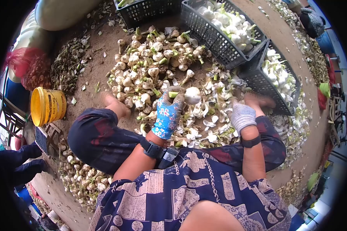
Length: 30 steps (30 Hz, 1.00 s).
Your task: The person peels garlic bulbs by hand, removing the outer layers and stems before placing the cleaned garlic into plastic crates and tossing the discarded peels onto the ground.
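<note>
My left hand (167, 111), in a blue flowered glove, grips a white garlic bulb (191, 95) with a short green stem, held above the ground between my knees. Inside a grey striped glove, my right hand (241, 115) hangs low over a litter of garlic skins (210, 129), fingers curled downward; I cannot tell whether it holds anything. Just beyond my left hand, a heap of unpeeled garlic bulbs (154, 65) with stems lies on the dirt.
Two dark plastic crates (216, 42) (258, 81) of clean white garlic stand far right, another crate (142, 13) at the top. A yellow bucket (46, 106) sits at left beside a red mesh sack (32, 71). More garlic (79, 175) is piled near left.
</note>
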### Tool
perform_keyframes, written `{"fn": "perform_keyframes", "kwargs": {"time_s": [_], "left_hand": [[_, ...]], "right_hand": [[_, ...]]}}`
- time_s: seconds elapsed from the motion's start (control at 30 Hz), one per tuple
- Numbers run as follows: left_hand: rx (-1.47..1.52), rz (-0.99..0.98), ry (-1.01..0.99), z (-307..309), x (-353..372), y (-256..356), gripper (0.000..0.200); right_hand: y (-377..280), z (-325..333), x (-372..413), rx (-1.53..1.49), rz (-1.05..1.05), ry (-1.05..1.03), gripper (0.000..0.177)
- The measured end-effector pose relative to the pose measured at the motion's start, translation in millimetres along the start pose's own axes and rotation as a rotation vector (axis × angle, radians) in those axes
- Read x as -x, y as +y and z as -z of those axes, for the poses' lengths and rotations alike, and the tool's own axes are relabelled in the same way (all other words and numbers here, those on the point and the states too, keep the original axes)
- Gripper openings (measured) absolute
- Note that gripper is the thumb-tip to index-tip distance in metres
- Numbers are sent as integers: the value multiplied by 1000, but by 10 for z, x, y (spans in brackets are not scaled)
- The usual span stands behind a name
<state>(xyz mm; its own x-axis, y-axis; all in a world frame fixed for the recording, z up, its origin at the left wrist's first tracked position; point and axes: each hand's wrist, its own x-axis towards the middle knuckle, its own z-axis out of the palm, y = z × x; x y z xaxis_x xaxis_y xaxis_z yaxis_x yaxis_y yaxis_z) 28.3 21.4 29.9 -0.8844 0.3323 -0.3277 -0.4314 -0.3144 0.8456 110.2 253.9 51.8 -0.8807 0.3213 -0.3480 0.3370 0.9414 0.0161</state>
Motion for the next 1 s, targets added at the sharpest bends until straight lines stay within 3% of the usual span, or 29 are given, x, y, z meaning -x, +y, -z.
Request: {"fn": "perform_keyframes", "kwargs": {"time_s": [0.03, 0.07, 0.1, 0.23, 0.3, 0.37, 0.5, 0.57, 0.6, 0.67, 0.7, 0.77, 0.83, 0.87, 0.9, 0.93, 0.97, 1.0], "left_hand": [[-76, -98, -61, -23, 45, 55, 13], [-203, -257, -59, -25, 32, -32, 14], [-339, -408, -63, -3, 39, -142, 16], [-972, -731, -236, -2, 41, -46, 28], [-971, -746, -250, 20, 11, -26, 30], [-1105, -654, -292, 30, 32, 7, 30], [-986, -664, -254, 86, 4, -7, 27], [-595, -430, -261, 122, 12, 8, 18], [-381, -258, -279, 124, 34, 88, 20], [-39, 5, -267, 150, 61, 128, 27], [127, -11, -324, 166, 31, 108, 28], [112, 56, -287, 190, -1, 92, 29], [2, 71, -267, 164, -22, 70, 28], [-51, 83, -287, 157, -50, 16, 27], [-114, 101, -347, 145, -79, -72, 27], [-101, 149, -376, 70, -24, -52, 27], [-90, 193, -401, 13, 29, -13, 28], [-47, 216, -410, 25, 19, 46, 37]], "right_hand": [[-102, -28, 24, -14, -13, 35, 40], [-181, -16, 66, -279, 135, 174, 37], [-359, 3, 67, -422, 152, 249, 35], [-861, -75, -36, -448, 353, 367, 21], [-894, -200, -96, -412, 361, 338, 18], [-938, -259, -108, -382, 359, 304, 14], [-958, -204, -167, -352, 309, 285, 12], [-751, -219, -262, -477, 173, 329, 12], [-531, -355, -394, -375, 110, 356, 17], [-296, -282, -474, -135, -139, 11, 28], [-232, -238, -486, -5, -205, -200, 33], [-201, -70, -323, 115, -182, -455, 37], [-304, 287, -39, -117, 8, -342, 59], [-257, 10, 73, -246, 243, 54, 69], [-417, 47, 158, -484, 389, 151, 72], [-597, 93, 184, -701, 503, 66, 70], [-698, 94, 233, -621, 409, -41, 64], [-678, 106, 117, -607, 473, 128, 61]]}}
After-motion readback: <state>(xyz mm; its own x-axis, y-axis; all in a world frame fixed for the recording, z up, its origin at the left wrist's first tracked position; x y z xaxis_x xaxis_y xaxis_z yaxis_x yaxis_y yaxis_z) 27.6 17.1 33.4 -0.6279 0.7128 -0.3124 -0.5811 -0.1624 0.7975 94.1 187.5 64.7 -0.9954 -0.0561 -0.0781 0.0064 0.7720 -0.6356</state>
